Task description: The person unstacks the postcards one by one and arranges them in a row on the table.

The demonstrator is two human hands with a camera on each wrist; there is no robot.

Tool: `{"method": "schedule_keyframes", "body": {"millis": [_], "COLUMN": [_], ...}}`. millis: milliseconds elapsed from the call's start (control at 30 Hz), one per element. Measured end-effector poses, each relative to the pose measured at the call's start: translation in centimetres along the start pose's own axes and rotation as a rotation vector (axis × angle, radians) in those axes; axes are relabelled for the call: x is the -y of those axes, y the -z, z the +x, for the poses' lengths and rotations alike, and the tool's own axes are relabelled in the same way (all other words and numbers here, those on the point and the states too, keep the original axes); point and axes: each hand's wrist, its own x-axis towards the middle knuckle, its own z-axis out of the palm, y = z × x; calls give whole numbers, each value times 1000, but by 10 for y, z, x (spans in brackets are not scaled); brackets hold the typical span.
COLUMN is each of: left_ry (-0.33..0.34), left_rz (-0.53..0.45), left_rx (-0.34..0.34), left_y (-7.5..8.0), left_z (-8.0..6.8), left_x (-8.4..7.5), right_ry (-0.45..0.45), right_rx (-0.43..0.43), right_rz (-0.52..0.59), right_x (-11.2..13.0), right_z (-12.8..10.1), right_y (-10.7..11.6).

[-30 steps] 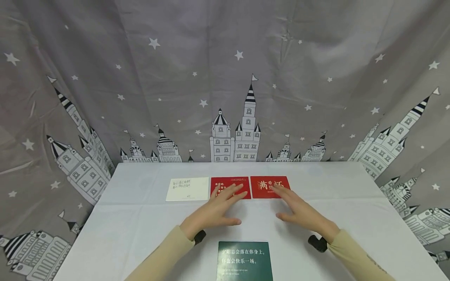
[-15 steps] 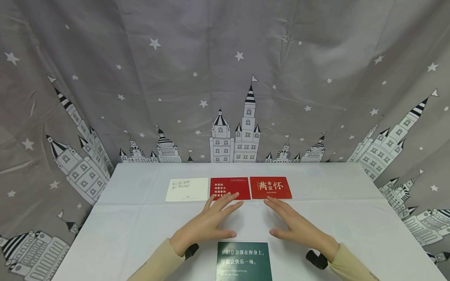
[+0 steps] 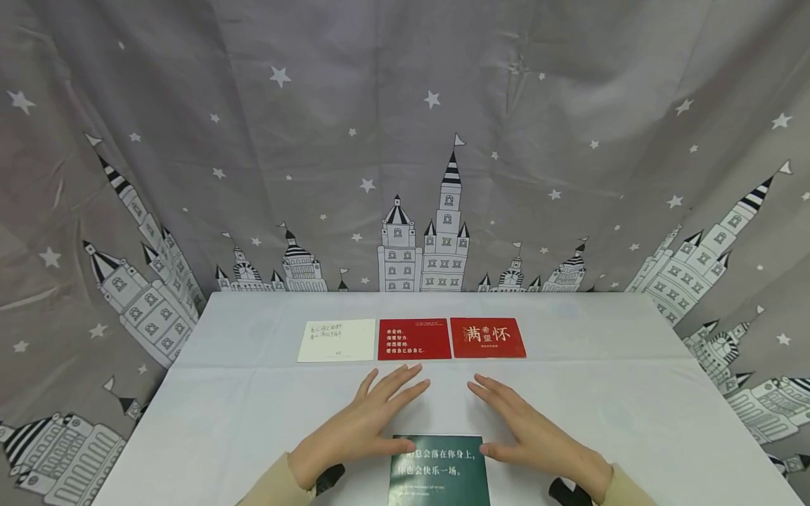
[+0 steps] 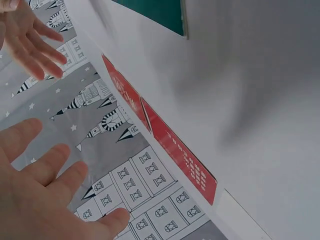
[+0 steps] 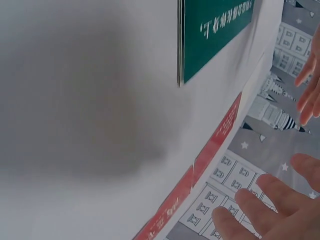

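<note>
A dark green card with white lettering (image 3: 439, 478) lies at the near edge of the head view. In the right wrist view its side shows layered edges, like a small stack of cards (image 5: 181, 45). My left hand (image 3: 361, 425) hovers by its upper left corner, fingers spread, its thumb overlapping the card in the head view. On the other side my right hand (image 3: 534, 436) is spread too, thumb tip at the card's upper right edge. Neither hand holds anything. The right wrist view shows the right fingers (image 5: 270, 192) straight and apart.
Along the far side of the white-covered table (image 3: 221, 407) lie a cream card with handwriting (image 3: 335, 341), a red card with several text lines (image 3: 414, 339) and a red card with large characters (image 3: 488, 338). A grey castle-print curtain (image 3: 304, 140) hangs behind.
Both hands have drawn back from over the two red cards toward the green card, uncovering the red ones. The fingers stay spread, and the cards have not moved.
</note>
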Motion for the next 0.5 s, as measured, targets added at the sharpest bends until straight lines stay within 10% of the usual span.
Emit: {"method": "schedule_keyframes", "body": {"millis": [500], "left_ry": [-58], "left_rz": [-6], "left_rx": [-28], "left_y": [-17], "left_z": [-20], "left_x": [-11], "right_ry": [-41], "right_rx": [84], "right_rz": [59], "right_x": [13], "right_z": [-17], "right_y": [-20]}}
